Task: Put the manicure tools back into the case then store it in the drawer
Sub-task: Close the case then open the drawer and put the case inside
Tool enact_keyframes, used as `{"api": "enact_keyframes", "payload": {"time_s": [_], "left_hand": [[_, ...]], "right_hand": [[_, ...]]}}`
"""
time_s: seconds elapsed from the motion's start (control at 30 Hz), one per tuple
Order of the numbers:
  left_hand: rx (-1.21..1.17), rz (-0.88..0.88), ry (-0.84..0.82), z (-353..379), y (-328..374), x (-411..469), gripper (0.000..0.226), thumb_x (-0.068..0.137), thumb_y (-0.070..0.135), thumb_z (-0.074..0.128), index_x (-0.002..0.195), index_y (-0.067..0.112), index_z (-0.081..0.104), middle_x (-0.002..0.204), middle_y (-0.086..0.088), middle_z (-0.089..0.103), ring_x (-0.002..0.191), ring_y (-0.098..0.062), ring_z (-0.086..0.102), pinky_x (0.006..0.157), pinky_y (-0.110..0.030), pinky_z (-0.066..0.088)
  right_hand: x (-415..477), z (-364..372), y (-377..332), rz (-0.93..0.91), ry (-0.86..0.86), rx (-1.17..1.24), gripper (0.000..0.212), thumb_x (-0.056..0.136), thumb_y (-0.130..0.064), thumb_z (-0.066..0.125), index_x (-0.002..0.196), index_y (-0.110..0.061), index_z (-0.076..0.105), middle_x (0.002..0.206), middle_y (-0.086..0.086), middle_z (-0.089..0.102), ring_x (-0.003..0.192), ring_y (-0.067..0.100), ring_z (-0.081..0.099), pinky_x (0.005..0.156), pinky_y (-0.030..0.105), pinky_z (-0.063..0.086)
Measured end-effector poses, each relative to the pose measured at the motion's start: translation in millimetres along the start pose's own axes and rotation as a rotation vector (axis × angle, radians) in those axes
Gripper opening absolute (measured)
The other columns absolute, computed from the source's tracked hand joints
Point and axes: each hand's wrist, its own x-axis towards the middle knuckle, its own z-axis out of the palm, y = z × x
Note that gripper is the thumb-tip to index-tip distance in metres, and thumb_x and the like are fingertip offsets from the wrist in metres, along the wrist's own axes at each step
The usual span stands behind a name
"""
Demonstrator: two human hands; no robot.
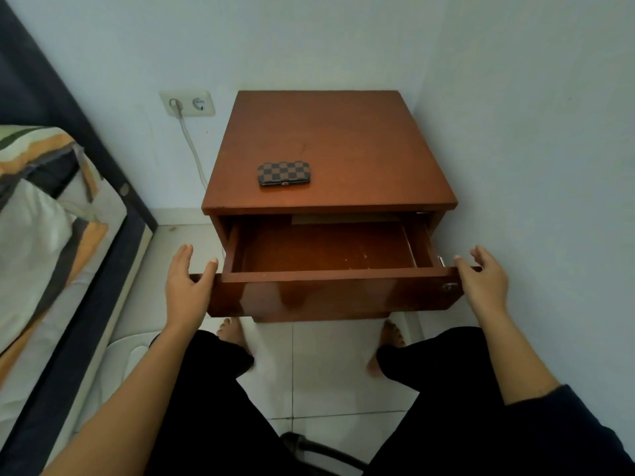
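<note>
A closed checkered brown manicure case (284,173) lies flat on top of the wooden nightstand (360,149), left of its middle. No loose tools show. Below the top, the drawer (330,293) stands pulled out, its inside bare. My left hand (188,283) rests at the left end of the drawer front, thumb on its top edge, fingers spread. My right hand (482,281) sits at the right end of the drawer front, fingers apart, holding nothing. A small round lock (449,287) shows on the drawer front near my right hand.
A bed with a dark frame (103,269) and striped bedding stands close on the left. A wall socket with a plugged cable (187,104) is behind the nightstand's left side. Walls close in behind and to the right. My legs and bare feet are on the white tiled floor (326,372).
</note>
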Motion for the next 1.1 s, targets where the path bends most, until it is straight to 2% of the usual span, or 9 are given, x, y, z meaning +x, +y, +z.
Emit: {"api": "enact_keyframes", "payload": {"time_s": [0.17,0.3,0.5,0.6,0.7,0.77,0.9,1.0,1.1], "left_hand": [[0.237,0.213,0.026,24.4,31.3,55.7,0.056,0.094,0.035,0.048,0.142,0.007,0.036,0.153,-0.01,0.029,0.143,-0.022,0.016,0.117,-0.045,0.012],[0.417,0.28,-0.039,56.9,53.3,106.8,0.06,0.096,0.042,0.039,0.145,0.007,0.03,0.155,-0.01,0.023,0.144,-0.023,0.013,0.117,-0.04,0.006],[0.574,0.202,-0.053,87.0,59.0,162.1,0.058,0.098,0.043,0.029,0.147,0.011,0.025,0.157,-0.01,0.017,0.144,-0.024,0.011,0.116,-0.042,0.009],[0.656,0.181,-0.074,92.5,58.0,171.3,0.06,0.097,0.047,0.023,0.149,0.017,0.019,0.158,-0.007,0.011,0.145,-0.021,0.005,0.116,-0.043,0.004],[0.709,0.179,-0.094,92.6,55.9,171.9,0.062,0.096,0.049,0.02,0.15,0.019,0.013,0.159,-0.006,0.005,0.145,-0.02,0.001,0.115,-0.042,-0.001],[0.735,0.19,-0.113,91.4,55.0,171.6,0.064,0.096,0.051,0.019,0.15,0.018,0.01,0.159,-0.007,0.004,0.146,-0.02,0.0,0.116,-0.041,-0.002],[0.741,0.191,-0.13,90.1,55.6,170.6,0.065,0.096,0.051,0.018,0.15,0.018,0.009,0.159,-0.008,0.003,0.146,-0.021,-0.001,0.116,-0.04,-0.002],[0.744,0.199,-0.141,89.3,57.2,169.4,0.065,0.096,0.052,0.017,0.15,0.017,0.009,0.159,-0.008,0.003,0.146,-0.022,-0.001,0.116,-0.039,-0.003],[0.738,0.209,-0.151,87.9,57.7,168.8,0.066,0.096,0.051,0.016,0.15,0.015,0.009,0.159,-0.01,0.003,0.146,-0.022,-0.001,0.116,-0.038,-0.003]], "right_hand": [[22.8,20.8,-47.1,-0.226,-0.056,-0.187,0.059,0.089,-0.023,0.059,0.14,-0.003,0.037,0.146,0.016,0.041,0.136,0.028,0.036,0.113,0.037,0.027],[39.2,70.8,-93.2,-0.416,-0.21,-0.268,0.06,0.091,-0.028,0.056,0.143,-0.011,0.033,0.151,0.007,0.034,0.142,0.027,0.024,0.117,0.041,0.022],[60.5,166.9,-167.9,-0.703,-0.563,-0.377,0.067,0.089,-0.044,0.053,0.147,-0.028,0.022,0.156,-0.007,0.022,0.145,0.014,0.013,0.118,0.04,0.021],[64.9,204.4,-188.1,-0.842,-0.731,-0.492,0.073,0.088,-0.05,0.052,0.147,-0.03,0.016,0.158,-0.006,0.013,0.146,0.012,0.006,0.117,0.038,0.015],[68.6,231.2,-196.3,-0.918,-0.817,-0.65,0.074,0.089,-0.054,0.046,0.148,-0.029,0.009,0.159,0.0,0.008,0.147,0.017,0.002,0.118,0.035,0.005],[68.8,240.7,-196.3,-0.922,-0.822,-0.677,0.073,0.089,-0.054,0.045,0.148,-0.029,0.01,0.157,0.003,0.016,0.145,0.021,0.011,0.117,0.037,0.013],[57.5,229.6,-183.7,-0.946,-0.734,-0.654,0.073,0.087,-0.056,0.047,0.147,-0.031,0.015,0.141,0.004,0.032,0.129,0.021,0.03,0.105,0.035,0.034],[39.4,199.2,-164.9,-0.978,-0.743,-0.657,0.074,0.085,-0.06,0.046,0.147,-0.032,0.015,0.13,0.005,0.035,0.12,0.022,0.033,0.099,0.033,0.038],[17.1,164.2,-146.0,-1.065,-0.836,-0.662,0.074,0.084,-0.062,0.044,0.147,-0.036,0.014,0.125,0.003,0.034,0.114,0.016,0.033,0.095,0.028,0.037]]}}
